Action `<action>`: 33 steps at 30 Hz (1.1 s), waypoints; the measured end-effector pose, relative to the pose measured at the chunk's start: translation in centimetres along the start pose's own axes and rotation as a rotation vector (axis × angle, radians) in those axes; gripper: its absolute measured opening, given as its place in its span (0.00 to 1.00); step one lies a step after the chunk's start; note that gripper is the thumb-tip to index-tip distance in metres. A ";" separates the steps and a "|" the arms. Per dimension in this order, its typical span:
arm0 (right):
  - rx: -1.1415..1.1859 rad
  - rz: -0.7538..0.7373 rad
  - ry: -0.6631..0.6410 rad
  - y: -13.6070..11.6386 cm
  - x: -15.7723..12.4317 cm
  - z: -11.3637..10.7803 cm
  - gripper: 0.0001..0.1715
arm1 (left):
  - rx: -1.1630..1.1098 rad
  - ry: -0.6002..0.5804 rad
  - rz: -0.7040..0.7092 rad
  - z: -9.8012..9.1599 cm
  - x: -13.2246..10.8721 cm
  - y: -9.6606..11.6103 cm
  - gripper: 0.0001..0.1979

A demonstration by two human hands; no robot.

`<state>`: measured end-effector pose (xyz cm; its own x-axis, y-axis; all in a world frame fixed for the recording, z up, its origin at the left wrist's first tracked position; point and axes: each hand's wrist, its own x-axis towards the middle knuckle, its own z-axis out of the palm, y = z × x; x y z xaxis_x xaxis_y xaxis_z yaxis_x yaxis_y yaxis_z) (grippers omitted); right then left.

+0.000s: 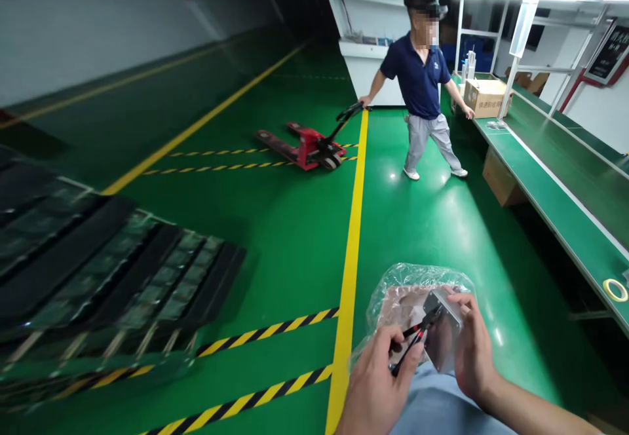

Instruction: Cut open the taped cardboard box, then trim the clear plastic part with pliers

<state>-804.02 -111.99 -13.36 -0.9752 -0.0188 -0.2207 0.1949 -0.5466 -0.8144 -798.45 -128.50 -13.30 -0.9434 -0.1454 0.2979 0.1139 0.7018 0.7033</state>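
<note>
Low in the head view, my left hand (381,373) is closed around a pair of pliers (417,338) with black and red handles. The jaws lie against a flat, shiny metal part (445,333) with a grey rim. My right hand (474,343) grips that part along its right side, thumb and fingers at its edge. Just beyond both hands is a clear plastic bag (420,274) with pinkish, flat contents that I cannot make out. Blue cloth (442,402) shows beneath my hands.
A co-worker (422,81) stands ahead, one hand on a red pallet jack (309,150). Along the right runs a green workbench (555,186) with a cardboard box (484,97) and a tape roll (615,289). Stacked dark trays (147,271) stand left; a yellow line (351,258) crosses the floor.
</note>
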 end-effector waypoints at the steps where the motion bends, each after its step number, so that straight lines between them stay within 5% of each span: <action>1: 0.021 0.045 0.002 -0.1 0.0 0.1 0.18 | 0.024 0.023 0.014 0.1 0.0 -0.2 0.15; 19: 0.079 0.271 0.050 -2.1 0.1 1.8 0.18 | 0.211 0.102 0.131 -0.3 1.5 0.2 0.18; 33: 0.044 0.280 0.082 -2.0 0.4 2.8 0.18 | 0.229 0.155 0.112 -0.6 1.6 -0.4 0.15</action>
<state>-805.12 -113.20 -10.32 -0.8719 -0.1071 -0.4779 0.4487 -0.5656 -0.6919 -799.80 -129.42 -12.77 -0.8681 -0.1505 0.4731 0.1251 0.8558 0.5019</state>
